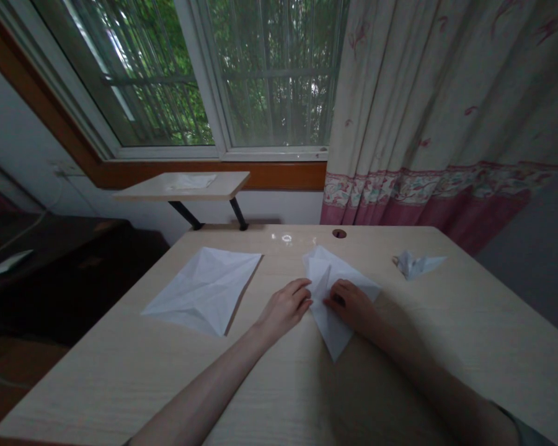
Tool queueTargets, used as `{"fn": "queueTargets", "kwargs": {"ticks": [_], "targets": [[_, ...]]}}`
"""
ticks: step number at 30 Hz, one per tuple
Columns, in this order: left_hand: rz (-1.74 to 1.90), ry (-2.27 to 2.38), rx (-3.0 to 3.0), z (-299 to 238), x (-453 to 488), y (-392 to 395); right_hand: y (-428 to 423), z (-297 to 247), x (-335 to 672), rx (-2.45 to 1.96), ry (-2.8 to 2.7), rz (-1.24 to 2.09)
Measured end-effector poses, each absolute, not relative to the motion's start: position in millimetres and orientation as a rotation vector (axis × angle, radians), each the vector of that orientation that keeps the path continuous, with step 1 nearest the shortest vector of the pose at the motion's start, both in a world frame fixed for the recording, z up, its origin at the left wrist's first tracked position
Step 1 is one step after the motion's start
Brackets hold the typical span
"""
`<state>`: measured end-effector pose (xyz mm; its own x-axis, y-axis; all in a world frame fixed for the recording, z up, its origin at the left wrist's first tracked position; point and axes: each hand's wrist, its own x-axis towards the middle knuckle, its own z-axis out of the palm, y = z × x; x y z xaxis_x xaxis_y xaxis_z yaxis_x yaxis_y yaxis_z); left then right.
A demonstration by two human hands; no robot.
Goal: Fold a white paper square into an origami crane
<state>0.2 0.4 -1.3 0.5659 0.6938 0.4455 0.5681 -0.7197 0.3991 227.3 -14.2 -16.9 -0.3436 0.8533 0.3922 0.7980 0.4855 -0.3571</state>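
Note:
A partly folded sheet of white paper [337,331] lies on the desk, one corner pointing toward me and a narrow flap standing up near its middle. At its left edge, my left hand [288,303] pinches the paper between thumb and fingers. My right hand [353,303] is closed, its curled fingers gripping the paper just right of the raised flap. Part of the folds is hidden by the fingers. Left of my hands lies a creased square sheet of white paper [204,288]. A small folded paper figure [416,265] rests on the right, apart from my right hand.
The light wooden desk [270,396] has a round cable hole [339,233] at its back edge. A small raised shelf [144,189] on black legs holds some white paper [194,181]. Behind are a window and a patterned curtain [400,111]. A dark surface [74,248] stands at left.

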Motion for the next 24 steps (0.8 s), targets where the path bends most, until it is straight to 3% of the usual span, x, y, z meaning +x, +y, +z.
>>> {"fn": "queueTargets", "kwargs": {"ticks": [24], "targets": [[0.817, 1.127, 2.493, 9, 2, -16, -15, -12, 229, -1.334, -2.23, 0.178]]}}
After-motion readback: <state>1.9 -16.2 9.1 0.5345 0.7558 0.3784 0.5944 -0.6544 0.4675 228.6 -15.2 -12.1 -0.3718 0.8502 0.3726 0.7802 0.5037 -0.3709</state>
